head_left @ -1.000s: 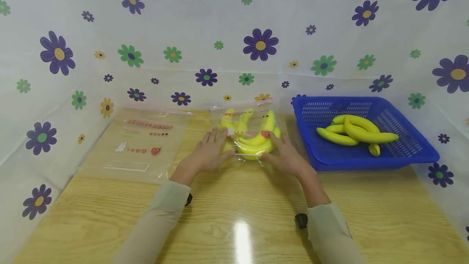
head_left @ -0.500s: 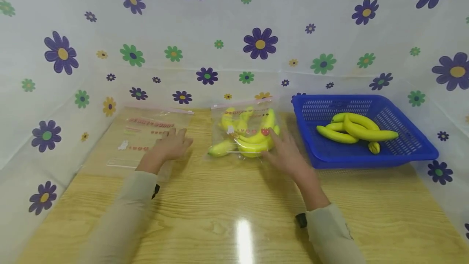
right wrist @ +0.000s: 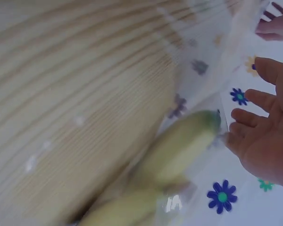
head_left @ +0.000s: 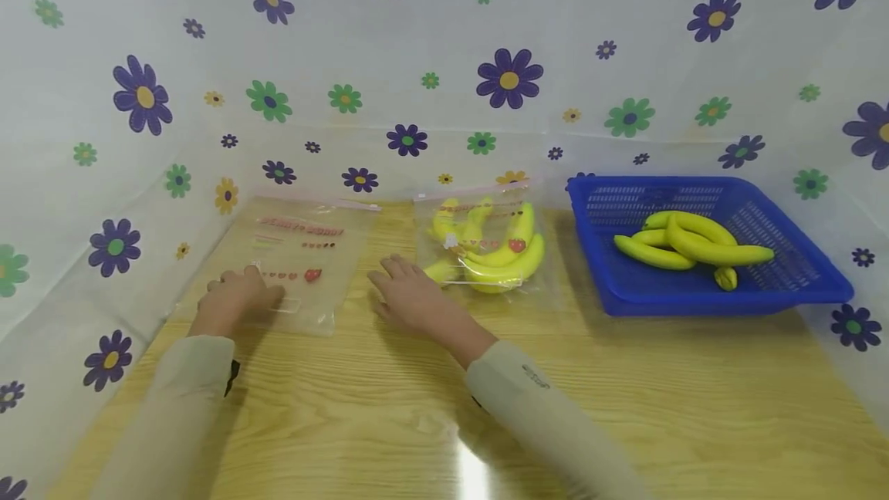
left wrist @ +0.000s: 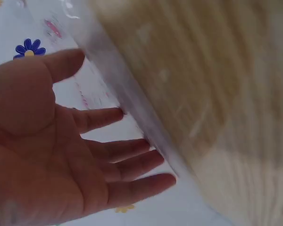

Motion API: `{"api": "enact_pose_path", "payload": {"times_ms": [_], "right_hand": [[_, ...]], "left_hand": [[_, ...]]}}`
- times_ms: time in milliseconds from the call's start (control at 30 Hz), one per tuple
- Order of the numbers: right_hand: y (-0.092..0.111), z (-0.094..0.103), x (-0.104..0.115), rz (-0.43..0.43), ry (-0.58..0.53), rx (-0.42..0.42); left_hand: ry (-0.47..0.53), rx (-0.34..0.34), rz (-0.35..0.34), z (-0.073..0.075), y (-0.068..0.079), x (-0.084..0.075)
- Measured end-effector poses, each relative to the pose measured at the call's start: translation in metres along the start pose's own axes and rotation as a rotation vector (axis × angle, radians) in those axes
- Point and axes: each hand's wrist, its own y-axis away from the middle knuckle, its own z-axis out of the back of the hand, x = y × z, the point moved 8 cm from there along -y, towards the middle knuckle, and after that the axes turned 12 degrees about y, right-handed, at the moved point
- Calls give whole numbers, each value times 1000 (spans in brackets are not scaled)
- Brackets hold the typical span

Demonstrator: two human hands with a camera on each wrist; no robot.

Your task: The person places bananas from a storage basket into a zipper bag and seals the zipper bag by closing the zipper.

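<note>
Head view evenly lit; white glare low on tabletop (head_left: 361, 415); wrist views dimmer, blurred.

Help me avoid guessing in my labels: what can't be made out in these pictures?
Head view: some of the print on the flat bag, hidden by the left hand.
Head view: one end of a bagged banana, behind the right hand.
Left wrist view: the pink print, too blurred to read.
Right wrist view: the lower banana, cut off by the bottom edge.

The left hand (head_left: 234, 299) has moved over the flat, clear, red-printed plastic bag (head_left: 302, 259), the right hand (head_left: 417, 295) leftward too.
</note>
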Motion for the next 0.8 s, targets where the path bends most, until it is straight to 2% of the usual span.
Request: {"api": "enact_pose_path", "payload": {"times_ms": [67, 167, 267, 367, 533, 633, 800], "right_hand": [[-16, -7, 7, -6, -10, 43], [-31, -20, 19, -6, -5, 105], [-34, -36, 35, 14, 33, 170], [-31, -43, 47, 29, 61, 203], [-27, -32, 56, 66, 92, 189], [-26, -26, 60, 98, 88, 179], [-26, -19, 59, 114, 62, 124]], "left_hand": [[-12, 52, -33, -4, 4, 1], [-25, 81, -75, -10, 9, -2], [-38, 84, -93, -16, 12, 0], [-38, 66, -111, -18, 12, 5], [-49, 46, -155, -12, 11, 9], [-38, 62, -185, -8, 11, 8], [10, 76, -300, -5, 6, 3]]}}
